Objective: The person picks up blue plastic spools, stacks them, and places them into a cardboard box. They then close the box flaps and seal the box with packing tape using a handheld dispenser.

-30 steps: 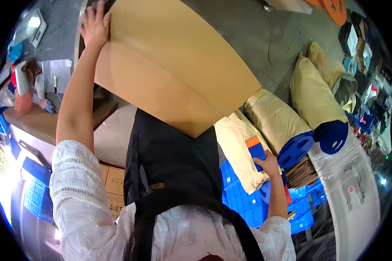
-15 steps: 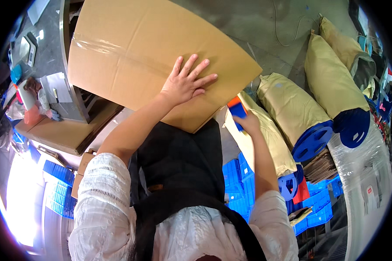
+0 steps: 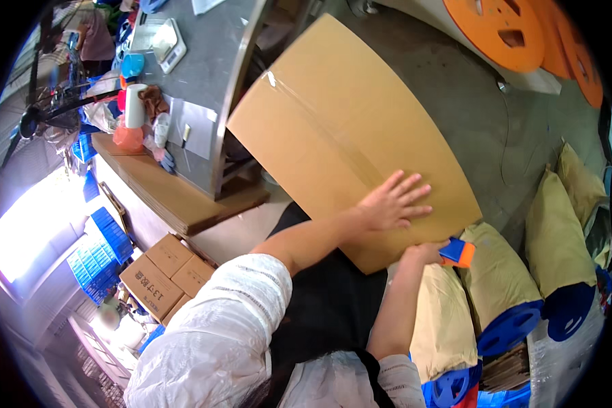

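A large brown cardboard carton lies in front of me, with a strip of clear tape near its far left end. My left hand rests on its top with fingers spread, holding nothing. At the carton's near right corner, my right hand is closed round what looks like a blue-and-orange tape dispenser. Much of the dispenser is hidden by the hand and its details are small.
A grey worktable with a scale stands to the left, above flattened cardboard. Stacked cartons are at lower left. Paper-wrapped rolls with blue end discs stand to the right; orange discs are far right.
My view has swung, so the carton sits farther right in it. The left hand stays flat on the carton. My right hand has brought the tape dispenser up against the carton's near right corner.
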The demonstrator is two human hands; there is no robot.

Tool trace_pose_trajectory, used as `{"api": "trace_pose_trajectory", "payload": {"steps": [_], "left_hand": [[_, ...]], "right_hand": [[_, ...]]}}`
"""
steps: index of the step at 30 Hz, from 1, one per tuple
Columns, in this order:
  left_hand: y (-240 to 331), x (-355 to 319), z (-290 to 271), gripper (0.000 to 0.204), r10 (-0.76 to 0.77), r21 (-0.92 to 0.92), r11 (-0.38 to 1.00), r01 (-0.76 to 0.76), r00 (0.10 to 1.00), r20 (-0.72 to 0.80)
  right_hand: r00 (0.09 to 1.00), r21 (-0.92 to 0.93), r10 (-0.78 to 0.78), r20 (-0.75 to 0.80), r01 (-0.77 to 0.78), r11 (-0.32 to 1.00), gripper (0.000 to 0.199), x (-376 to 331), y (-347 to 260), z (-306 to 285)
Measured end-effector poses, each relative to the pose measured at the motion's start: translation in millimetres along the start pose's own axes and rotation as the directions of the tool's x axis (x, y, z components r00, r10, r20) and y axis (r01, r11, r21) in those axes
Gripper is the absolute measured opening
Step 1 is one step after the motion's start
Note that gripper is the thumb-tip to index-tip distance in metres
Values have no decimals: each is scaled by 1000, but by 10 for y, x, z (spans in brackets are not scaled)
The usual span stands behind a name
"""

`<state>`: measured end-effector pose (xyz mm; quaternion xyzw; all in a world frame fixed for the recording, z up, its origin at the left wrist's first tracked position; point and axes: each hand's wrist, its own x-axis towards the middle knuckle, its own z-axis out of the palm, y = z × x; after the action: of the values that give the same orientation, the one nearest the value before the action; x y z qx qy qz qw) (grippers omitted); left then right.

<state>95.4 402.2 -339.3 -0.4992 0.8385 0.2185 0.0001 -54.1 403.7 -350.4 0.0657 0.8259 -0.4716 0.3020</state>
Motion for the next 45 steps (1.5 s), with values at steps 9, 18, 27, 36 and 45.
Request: {"api": "trace_pose_trajectory", "payload": {"steps": [9, 18, 27, 36, 45], "left_hand": [[-2807, -1080, -990, 52, -504, 275, 739, 615, 776, -381], [-3329, -827, -1068, 78, -600, -760, -63, 646, 584, 547], [-2022, -1599, -1441, 74, -889, -563, 357, 746, 456, 40], [-443, -3287, -2340, 49, -930, -936, 352, -5, 108, -350], [294, -4418, -197, 48, -960, -887, 278, 368, 80, -268]], "right_hand": [[995, -239, -98, 22, 100, 966, 45, 242, 16, -94], [862, -84, 213, 459, -196, 977, 51, 933, 83, -494], [904, -47, 97, 416, -85, 995, 47, 407, -34, -1294], [768, 341, -394, 504, 242, 908, 52, -275, -1255, -2827], [806, -503, 139, 576, 215, 837, 26, 355, 394, -4449]]}}
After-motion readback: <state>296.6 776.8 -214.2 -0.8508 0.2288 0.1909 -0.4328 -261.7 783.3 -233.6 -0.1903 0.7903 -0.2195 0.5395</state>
